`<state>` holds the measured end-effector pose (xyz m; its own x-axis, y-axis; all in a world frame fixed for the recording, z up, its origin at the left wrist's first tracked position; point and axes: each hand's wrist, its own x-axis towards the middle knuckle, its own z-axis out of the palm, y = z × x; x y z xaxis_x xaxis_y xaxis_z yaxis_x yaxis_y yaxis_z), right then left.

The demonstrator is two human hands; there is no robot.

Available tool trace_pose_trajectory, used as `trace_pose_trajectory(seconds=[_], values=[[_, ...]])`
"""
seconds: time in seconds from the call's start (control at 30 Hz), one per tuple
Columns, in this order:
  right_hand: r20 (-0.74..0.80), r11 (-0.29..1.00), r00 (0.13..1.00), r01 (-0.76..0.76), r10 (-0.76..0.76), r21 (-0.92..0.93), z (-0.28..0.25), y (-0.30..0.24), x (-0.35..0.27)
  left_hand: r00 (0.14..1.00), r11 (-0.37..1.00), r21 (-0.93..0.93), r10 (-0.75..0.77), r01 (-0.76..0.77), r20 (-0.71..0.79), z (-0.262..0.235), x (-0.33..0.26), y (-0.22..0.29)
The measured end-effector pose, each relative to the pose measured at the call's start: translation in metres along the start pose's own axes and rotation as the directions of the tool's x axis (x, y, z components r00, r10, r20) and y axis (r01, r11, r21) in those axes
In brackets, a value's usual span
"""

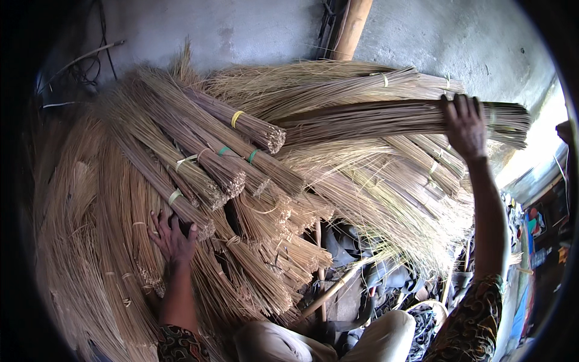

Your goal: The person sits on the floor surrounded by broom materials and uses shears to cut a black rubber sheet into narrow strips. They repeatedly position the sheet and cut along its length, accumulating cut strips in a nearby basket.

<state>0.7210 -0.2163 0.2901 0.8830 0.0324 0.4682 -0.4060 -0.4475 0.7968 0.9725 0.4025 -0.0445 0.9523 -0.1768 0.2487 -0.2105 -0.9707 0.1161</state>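
My right hand (465, 128) grips a thick bundle of dark brown stalks (374, 117) near its right end, fingers curled over the top. That bundle lies across the upper right of a heap of paler tied bundles. At the left, my left hand (174, 238) has its fingers spread against the stalks, its thumb beside the cut end of a bundle with a pale green band (181, 205). Just above are a bundle with a yellow band (253, 128) and others tied in green. What lies under my left palm is hidden.
Loose pale straw (386, 187) spreads below the dark bundle. A bamboo pole (338, 289) and dark scraps (398, 274) lie before my knees. Behind the heap stands a grey wall (265, 30) with a wooden post (353, 30); wires hang at the upper left.
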Motion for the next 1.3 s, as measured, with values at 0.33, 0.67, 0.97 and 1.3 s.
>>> trace_pose_trajectory(seconds=[0.33,0.67,0.97,1.3], values=[[-0.180,0.790,0.906,-0.423,0.383,-0.444,-0.088,0.237,-0.131,1.000,0.996,-0.085,-0.002,0.003,0.022,-0.004,0.000,-0.005],[-0.026,0.385,0.569,-0.521,0.822,0.762,-0.078,0.196,-0.289,1.000,0.988,-0.156,0.010,-0.009,0.008,-0.009,0.000,-0.007],[0.591,-0.415,0.763,-0.463,0.264,0.783,-0.247,-0.159,-0.006,0.999,0.986,-0.167,0.018,-0.012,0.033,-0.011,0.002,-0.011],[0.375,0.147,0.783,-0.350,-0.496,0.925,-0.229,-0.365,0.229,0.992,0.996,-0.093,-0.004,0.016,0.123,-0.009,0.005,-0.009]])
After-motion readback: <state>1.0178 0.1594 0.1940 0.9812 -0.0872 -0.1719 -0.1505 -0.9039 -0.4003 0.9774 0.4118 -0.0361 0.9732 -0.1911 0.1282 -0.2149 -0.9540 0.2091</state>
